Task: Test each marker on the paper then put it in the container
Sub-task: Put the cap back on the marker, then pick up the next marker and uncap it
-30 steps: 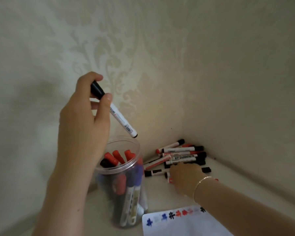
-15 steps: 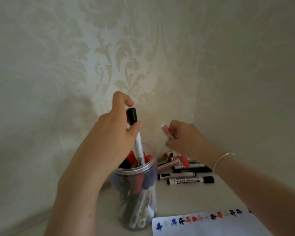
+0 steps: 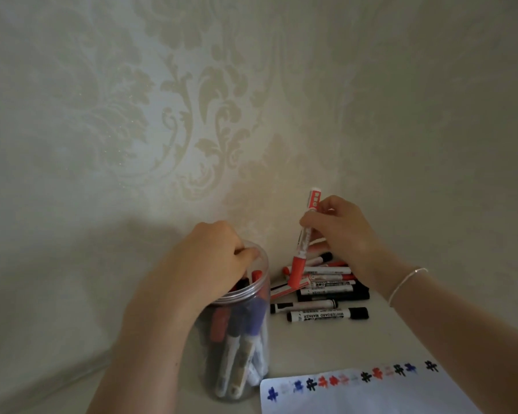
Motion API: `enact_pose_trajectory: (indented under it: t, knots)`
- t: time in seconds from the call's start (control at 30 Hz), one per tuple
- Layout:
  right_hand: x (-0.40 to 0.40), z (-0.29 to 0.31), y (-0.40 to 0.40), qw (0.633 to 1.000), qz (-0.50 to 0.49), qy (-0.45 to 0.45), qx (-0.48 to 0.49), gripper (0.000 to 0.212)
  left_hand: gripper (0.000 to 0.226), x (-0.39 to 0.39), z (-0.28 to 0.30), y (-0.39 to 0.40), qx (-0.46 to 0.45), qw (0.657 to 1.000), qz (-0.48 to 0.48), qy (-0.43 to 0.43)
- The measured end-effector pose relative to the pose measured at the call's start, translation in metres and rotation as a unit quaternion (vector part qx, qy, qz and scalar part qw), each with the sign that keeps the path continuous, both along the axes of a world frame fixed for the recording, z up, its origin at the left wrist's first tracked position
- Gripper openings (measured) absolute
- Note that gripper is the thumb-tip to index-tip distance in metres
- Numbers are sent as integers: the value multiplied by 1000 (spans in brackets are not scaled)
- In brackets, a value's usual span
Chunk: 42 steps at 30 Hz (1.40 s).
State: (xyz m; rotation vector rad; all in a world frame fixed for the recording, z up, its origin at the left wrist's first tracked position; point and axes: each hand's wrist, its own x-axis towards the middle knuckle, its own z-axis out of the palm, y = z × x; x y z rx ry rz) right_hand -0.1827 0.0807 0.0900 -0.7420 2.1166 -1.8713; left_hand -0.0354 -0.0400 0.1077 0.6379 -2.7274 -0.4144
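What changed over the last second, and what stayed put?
The left hand lowered the black-capped marker into the clear container, fingers now at its rim. The right hand picked a red-capped marker from the pile and raised it. Container, pile and test paper stayed.

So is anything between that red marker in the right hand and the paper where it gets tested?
Nothing visible does. The right hand holds the red marker above the marker pile; the paper lies nearer, with only bare table between.

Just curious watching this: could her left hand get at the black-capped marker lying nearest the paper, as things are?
Probably yes. The left hand rests at the jar mouth, and that black-capped marker lies in the open just right of the jar, with nothing covering it.
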Motion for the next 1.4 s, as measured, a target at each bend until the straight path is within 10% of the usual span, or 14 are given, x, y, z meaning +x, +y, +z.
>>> enact_pose_trajectory:
  t: [0.17, 0.37, 0.87, 1.1, 1.4]
  knots:
    - [4, 11, 9, 993, -10, -53, -109, 8, 42, -4, 9, 34, -55, 967, -40, 246]
    - [10, 17, 17, 959, 48, -122, -249, 30, 26, -38, -24, 72, -31, 977, -90, 191]
    - [6, 28, 57, 991, 125, -13, -43, 35, 14, -55, -41, 92, 412, 819, -302, 260]
    - [-26, -4, 106, 980, -149, 92, -95, 35, 25, -79, -98, 92, 216, 947, -219, 90]
    - [-38, -93, 178, 980, -146, -112, -81, 15, 39, -100, -171, 105, 97, 954, -282, 30]
